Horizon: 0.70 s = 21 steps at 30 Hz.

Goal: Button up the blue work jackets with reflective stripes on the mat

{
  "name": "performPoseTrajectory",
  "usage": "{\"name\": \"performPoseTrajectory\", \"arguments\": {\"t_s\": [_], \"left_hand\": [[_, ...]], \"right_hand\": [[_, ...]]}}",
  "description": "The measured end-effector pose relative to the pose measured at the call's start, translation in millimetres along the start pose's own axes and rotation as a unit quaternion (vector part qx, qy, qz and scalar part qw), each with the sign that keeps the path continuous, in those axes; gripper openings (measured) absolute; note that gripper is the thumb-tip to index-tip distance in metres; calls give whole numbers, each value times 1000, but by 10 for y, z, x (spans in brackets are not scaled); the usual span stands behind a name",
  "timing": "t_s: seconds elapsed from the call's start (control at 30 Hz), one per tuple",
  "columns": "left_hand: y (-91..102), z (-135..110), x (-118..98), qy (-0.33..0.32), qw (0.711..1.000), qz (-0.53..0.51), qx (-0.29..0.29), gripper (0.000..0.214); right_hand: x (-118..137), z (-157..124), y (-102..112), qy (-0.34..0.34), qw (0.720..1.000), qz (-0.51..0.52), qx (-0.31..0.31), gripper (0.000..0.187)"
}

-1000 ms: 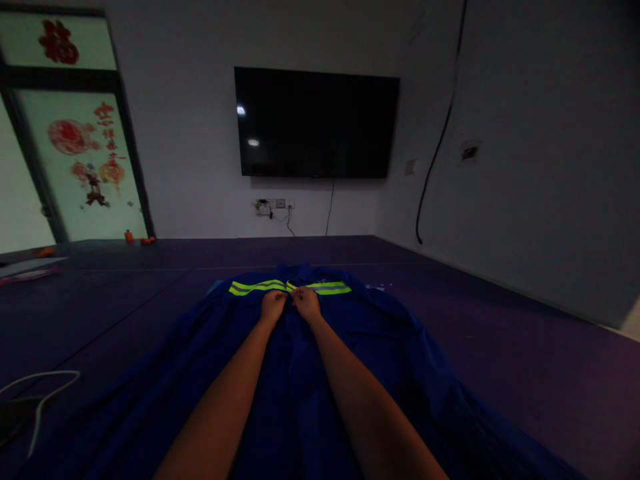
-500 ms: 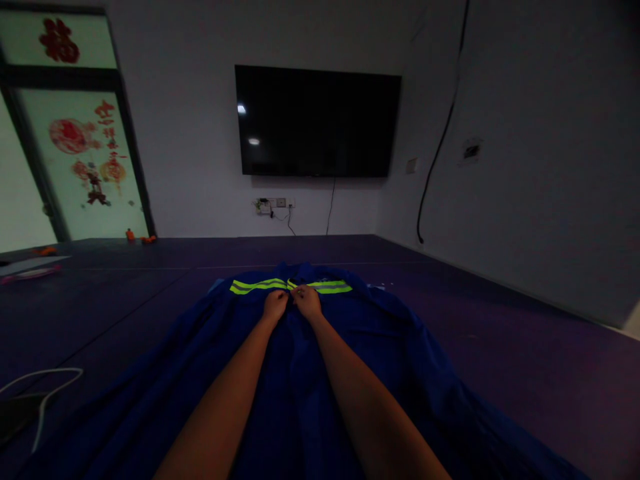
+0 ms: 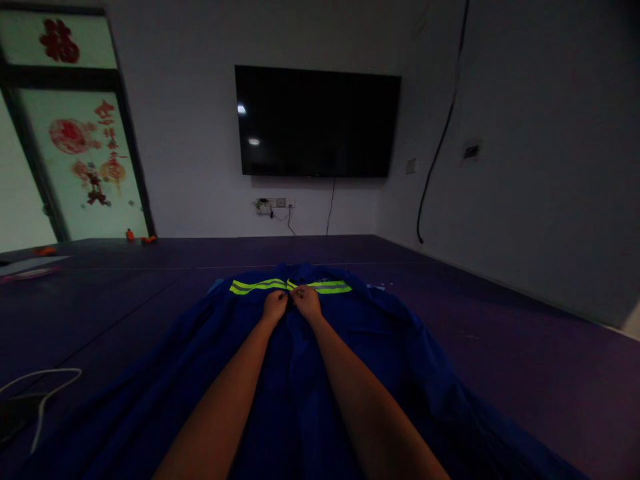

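Note:
A blue work jacket [image 3: 380,347] with neon yellow reflective stripes [image 3: 255,286] lies spread flat on a dark purple surface [image 3: 525,360]. Both my arms reach forward over it. My left hand [image 3: 275,306] and my right hand [image 3: 307,302] sit side by side at the jacket's centre front, just below the stripes. Each hand's fingers are pinched closed on the fabric edge where the two front panels meet. What is between the fingertips is too small and dark to make out beyond cloth.
A white cable [image 3: 43,387] and a dark object lie at the near left. A black wall screen [image 3: 317,121] hangs ahead above a socket with cords [image 3: 273,205]. A glass door with red paper cuttings [image 3: 83,153] stands at the left. The room is dim.
Almost nothing differs; both hands stay pinched at the jacket's centre front, with only a slight shift of the view.

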<state>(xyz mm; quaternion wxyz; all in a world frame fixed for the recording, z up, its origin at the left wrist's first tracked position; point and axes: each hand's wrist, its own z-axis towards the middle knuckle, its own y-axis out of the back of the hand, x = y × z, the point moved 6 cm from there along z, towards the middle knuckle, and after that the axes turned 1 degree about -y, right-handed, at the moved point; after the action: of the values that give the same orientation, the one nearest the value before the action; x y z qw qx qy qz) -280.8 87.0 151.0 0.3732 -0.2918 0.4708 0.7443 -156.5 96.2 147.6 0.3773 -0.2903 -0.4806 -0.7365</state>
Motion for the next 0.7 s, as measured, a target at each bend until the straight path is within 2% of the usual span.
{"name": "performPoseTrajectory", "arguments": {"t_s": [0.7], "left_hand": [[12,4,10,14,1000,-7,-7,23]], "right_hand": [[22,9,27,3,1000,29,-6,21]]}}
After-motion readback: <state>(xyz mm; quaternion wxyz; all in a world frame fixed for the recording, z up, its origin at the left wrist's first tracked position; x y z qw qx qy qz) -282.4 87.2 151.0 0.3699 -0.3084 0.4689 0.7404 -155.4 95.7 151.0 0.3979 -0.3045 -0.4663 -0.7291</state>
